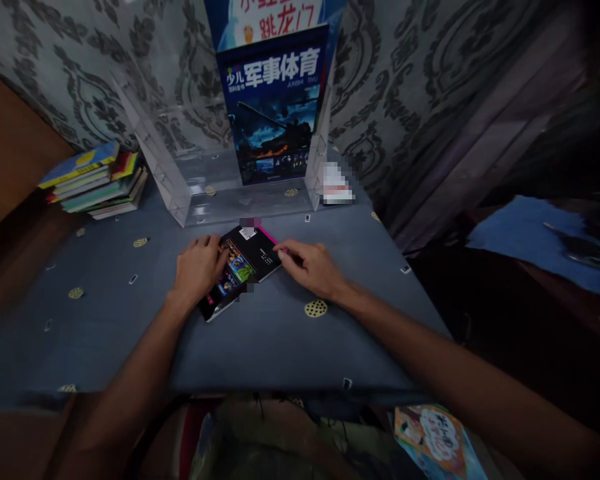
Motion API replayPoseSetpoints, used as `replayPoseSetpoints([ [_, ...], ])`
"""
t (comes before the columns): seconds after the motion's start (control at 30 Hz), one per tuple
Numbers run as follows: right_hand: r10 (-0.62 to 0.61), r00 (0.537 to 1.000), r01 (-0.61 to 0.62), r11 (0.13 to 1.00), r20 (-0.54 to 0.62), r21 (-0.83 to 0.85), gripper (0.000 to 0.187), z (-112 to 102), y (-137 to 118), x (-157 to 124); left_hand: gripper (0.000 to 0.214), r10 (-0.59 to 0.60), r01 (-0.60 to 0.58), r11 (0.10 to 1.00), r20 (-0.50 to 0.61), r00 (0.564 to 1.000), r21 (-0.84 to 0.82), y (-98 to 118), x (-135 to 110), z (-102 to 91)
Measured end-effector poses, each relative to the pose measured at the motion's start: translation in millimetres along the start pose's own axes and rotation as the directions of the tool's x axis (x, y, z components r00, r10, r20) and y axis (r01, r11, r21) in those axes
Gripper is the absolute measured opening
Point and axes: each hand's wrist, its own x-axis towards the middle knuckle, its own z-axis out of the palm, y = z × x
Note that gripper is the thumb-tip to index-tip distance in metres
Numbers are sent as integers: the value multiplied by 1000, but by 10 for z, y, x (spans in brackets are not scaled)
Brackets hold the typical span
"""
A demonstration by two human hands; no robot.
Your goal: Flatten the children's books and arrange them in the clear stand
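A black book [263,263] with colourful pictures and a pink edge lies tilted on the cloth-covered table, its back cover seemingly up. My left hand [196,268] rests over its left side, fingers laid out across the cover. At the right corner, by the pink edge, my right hand [311,267] pinches the book between thumb and curled fingers. Just behind stands a clear acrylic book rack [250,203]. In it, a dark blue book with a tank picture [277,127] leans upright in front of a lighter blue book [275,20].
Several books are piled in a stack [100,180] at the table's left. A small white item [336,183], blurred out, lies right of the rack. Patterned curtain [395,87] hangs behind. Below the front edge, a colourful book [435,440] shows near my lap. Blue cloth [525,233] lies at the right.
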Motion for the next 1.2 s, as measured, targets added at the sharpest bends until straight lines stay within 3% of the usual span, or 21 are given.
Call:
replayPoseSetpoints([
  [0.2, 33, 999, -35, 997, -27, -67, 27, -40, 26, 18, 37, -41, 41, 999, 90, 995, -4, -11, 1, -59],
  [0.33, 66, 997, -70, 993, -50, -96, 27, -66, 163, 60, 35, 27, -19, 997, 97, 995, -79, 32, -11, -19],
  [0.47, 79, 997, -79, 995, -7, -55, 29, -75, 288, 96, 33, 80, -76, 995, 54, 995, -71, 94, -68, 11],
  [0.57, 70, 998, -70, 996, -6, -49, 28, -72, 329, 102, 38, 163, -165, 986, -51, 985, -38, 145, -126, 10],
  [0.63, 58, 998, -58, 997, -17, -58, 27, -65, 338, 100, 42, 372, -382, 920, -113, 921, -88, 183, -162, 16],
  [0.7, 44, 999, -46, 997, -30, -59, 26, -56, 336, 96, 48, 608, -624, 766, -144, 781, -153, 227, -197, 33],
  [0.77, 34, 999, -36, 998, -37, -55, 26, -50, 326, 93, 52, 732, -746, 644, -146, 665, -169, 270, -233, 54],
  [0.8, 32, 999, -34, 998, -40, -55, 26, -48, 319, 92, 53, 751, -763, 627, -139, 646, -156, 288, -250, 64],
  [0.93, 24, 999, -26, 998, -43, -60, 27, -45, 297, 92, 41, 748, -760, 643, -136, 650, -96, 319, -296, 89],
  [1.2, 0, 999, -2, 998, -42, -58, 27, -47, 298, 90, 32, 766, -809, 577, -269, 583, -112, 310, -314, 66],
])
